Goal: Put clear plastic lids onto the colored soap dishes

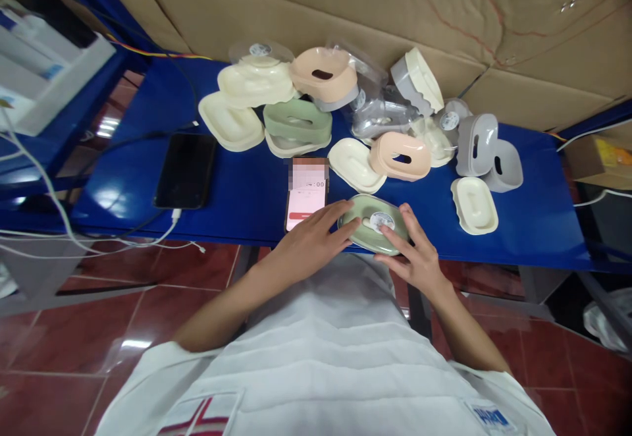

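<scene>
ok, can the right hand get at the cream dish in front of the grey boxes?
Probably yes: only blue table shows between the right hand and the cream dish, though that hand is on the green dish.

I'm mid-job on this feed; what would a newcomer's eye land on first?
Probably the green dish with its round sticker, held between the left hand and right hand at the blue table's near edge. Next, the cream, peach, green and grey plastic pieces crowded beyond the hands, then the lit phone beside the left hand.
</scene>
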Demonstrator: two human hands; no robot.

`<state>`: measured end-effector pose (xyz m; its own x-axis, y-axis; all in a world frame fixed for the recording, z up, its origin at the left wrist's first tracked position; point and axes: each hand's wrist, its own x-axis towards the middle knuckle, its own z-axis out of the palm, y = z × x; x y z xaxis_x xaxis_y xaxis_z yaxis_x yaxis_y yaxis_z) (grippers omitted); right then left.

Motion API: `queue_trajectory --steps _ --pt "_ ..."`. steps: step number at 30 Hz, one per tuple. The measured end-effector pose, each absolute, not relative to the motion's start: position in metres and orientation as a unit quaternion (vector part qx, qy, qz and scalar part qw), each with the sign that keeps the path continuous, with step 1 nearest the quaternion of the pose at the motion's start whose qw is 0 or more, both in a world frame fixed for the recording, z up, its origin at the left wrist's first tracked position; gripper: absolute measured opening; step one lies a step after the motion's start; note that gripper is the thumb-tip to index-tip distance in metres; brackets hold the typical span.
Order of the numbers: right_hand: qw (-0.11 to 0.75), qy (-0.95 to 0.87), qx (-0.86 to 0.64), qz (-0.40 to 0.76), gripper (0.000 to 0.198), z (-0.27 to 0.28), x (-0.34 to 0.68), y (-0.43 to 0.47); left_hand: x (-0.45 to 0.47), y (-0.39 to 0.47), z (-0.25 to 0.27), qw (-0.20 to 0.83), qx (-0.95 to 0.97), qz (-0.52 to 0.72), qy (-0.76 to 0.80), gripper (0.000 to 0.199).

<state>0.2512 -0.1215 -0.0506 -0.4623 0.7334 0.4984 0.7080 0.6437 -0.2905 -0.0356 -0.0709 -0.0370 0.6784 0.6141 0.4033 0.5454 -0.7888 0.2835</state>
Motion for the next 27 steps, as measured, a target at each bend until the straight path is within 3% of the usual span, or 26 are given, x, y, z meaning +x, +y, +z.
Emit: queue_trajectory --steps 6,13,22,27 --pt "0.356 -0.823 -0.435 0.086 0.078 -0.049 0.249 -0.122 -0.031 -0.071 -0.035 0.029 0.916 0.257 0.307 0.044" --pt "0.295 -0.843 -0.449 -0.007 0.087 -0.058 0.252 -0.129 -0.025 -0.068 -0.029 0.068 0.91 0.274 0.304 0.04" --pt "0.264 -0.849 -0.457 0.005 0.078 -0.045 0.253 -0.115 -0.03 -0.058 -0.024 0.152 0.885 0.316 0.307 0.043" --pt "0.221 -0.863 -0.454 -0.008 0.068 -0.036 0.257 -0.111 -0.03 -0.057 -0.026 0.14 0.89 0.299 0.315 0.044"
